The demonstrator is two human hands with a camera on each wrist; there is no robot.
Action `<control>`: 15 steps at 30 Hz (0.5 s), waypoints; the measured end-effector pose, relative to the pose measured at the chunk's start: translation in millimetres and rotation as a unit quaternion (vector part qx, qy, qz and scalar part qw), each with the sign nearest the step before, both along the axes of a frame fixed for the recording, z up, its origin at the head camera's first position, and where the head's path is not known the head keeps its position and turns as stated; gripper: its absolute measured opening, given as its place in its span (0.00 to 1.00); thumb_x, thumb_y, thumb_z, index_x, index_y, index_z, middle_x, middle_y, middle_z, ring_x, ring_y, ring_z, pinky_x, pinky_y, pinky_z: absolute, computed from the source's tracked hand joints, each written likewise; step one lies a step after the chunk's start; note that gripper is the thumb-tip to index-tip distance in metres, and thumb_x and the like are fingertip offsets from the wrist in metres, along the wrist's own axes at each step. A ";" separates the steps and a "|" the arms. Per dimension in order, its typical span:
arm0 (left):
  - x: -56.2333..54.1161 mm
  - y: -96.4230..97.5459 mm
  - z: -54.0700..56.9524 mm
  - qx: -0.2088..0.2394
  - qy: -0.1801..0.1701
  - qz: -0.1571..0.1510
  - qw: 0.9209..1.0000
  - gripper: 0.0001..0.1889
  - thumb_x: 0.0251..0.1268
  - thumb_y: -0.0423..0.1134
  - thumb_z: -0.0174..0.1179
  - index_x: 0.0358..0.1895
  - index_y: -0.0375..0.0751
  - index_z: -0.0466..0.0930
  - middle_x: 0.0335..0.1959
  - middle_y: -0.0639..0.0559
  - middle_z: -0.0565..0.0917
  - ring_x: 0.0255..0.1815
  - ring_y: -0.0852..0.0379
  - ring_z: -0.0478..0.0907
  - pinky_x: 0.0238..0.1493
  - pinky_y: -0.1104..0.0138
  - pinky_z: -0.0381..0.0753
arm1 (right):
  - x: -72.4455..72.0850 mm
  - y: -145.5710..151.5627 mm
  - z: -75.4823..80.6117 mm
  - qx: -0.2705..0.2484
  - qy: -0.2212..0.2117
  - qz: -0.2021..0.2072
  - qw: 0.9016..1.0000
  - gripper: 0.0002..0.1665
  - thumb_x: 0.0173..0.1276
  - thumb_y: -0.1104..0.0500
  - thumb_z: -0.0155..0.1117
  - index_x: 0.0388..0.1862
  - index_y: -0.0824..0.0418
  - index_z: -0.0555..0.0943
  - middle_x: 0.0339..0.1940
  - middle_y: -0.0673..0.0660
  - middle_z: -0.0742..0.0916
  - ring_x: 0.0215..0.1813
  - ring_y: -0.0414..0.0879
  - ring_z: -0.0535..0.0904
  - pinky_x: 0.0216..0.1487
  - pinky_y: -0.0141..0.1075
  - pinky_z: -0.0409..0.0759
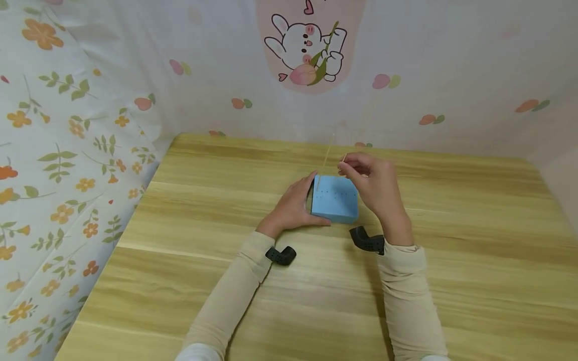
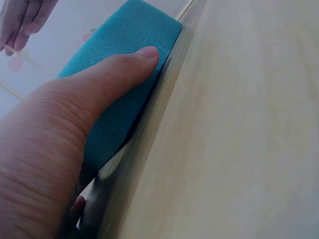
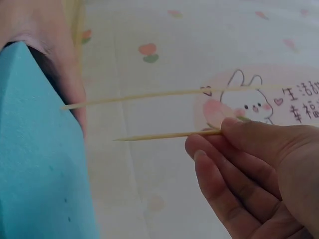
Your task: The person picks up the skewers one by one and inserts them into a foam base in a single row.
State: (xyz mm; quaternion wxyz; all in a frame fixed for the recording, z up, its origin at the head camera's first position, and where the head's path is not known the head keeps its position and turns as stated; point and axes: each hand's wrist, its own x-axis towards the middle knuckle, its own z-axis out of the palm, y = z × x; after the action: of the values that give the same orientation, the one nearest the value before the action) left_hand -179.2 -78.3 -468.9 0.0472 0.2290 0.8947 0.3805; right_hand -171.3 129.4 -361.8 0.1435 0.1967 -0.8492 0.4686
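A light blue foam block (image 1: 336, 203) with rows of small holes in its top rests on the wooden table. My left hand (image 1: 295, 203) grips it from the left, the thumb pressed along its near side (image 2: 124, 74) and the fingers round the far left corner. One thin wooden skewer (image 3: 134, 97) stands up from a hole near the block's left edge, leaning slightly. Above the block's right side, my right hand (image 1: 375, 185) pinches a second skewer (image 3: 159, 136) between thumb and index finger. Its pointed end faces the block, with a gap between them.
The wood-grain table (image 1: 474, 260) stretches around the block on all sides. Behind it hangs a pale curtain (image 1: 203, 60) with a printed rabbit, and a flowered cloth (image 1: 67, 175) hangs at left. Black curved camera mounts (image 1: 281, 255) stick out from both sleeves.
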 end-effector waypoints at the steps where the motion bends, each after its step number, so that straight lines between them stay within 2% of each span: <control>1: -0.3 0.0 0.5 -0.001 0.000 0.001 1.000 0.70 0.44 0.61 0.82 0.85 0.41 0.44 0.78 0.47 0.66 0.79 0.47 0.61 0.81 0.54 0.53 | -0.1 -2.1 -0.6 0.007 -0.003 0.007 1.000 0.07 0.73 0.64 0.69 0.43 0.68 0.89 0.35 0.61 0.91 0.37 0.53 0.90 0.42 0.22 0.81; 4: -0.9 -0.1 0.9 -0.003 -0.003 0.000 1.000 0.70 0.44 0.62 0.82 0.85 0.41 0.44 0.80 0.48 0.64 0.80 0.48 0.59 0.81 0.56 0.52 | -0.4 -6.3 -2.7 0.030 -0.011 0.023 0.999 0.06 0.73 0.63 0.69 0.41 0.67 0.88 0.35 0.60 0.92 0.38 0.53 0.90 0.44 0.33 0.86; 8: -0.4 -0.2 0.5 -0.002 -0.008 -0.002 1.000 0.70 0.45 0.62 0.82 0.85 0.42 0.42 0.81 0.49 0.62 0.81 0.49 0.57 0.82 0.56 0.51 | -0.9 -10.3 -6.1 0.053 -0.025 0.035 0.998 0.05 0.73 0.63 0.70 0.40 0.66 0.88 0.35 0.58 0.92 0.38 0.52 0.90 0.44 0.46 0.87; 15: 0.6 -0.3 0.1 0.002 -0.005 -0.004 1.000 0.70 0.46 0.61 0.82 0.85 0.41 0.42 0.81 0.48 0.62 0.82 0.48 0.56 0.82 0.55 0.50 | -2.1 -15.5 -9.8 0.062 -0.042 0.046 0.996 0.04 0.72 0.65 0.70 0.39 0.66 0.88 0.36 0.59 0.92 0.39 0.51 0.90 0.43 0.46 0.87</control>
State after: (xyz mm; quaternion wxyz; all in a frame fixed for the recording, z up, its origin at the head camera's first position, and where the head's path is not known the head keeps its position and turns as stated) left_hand -178.6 -78.6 -468.8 0.0532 0.2308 0.8929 0.3829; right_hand -173.4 113.9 -371.6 0.0733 0.2246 -0.8720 0.4288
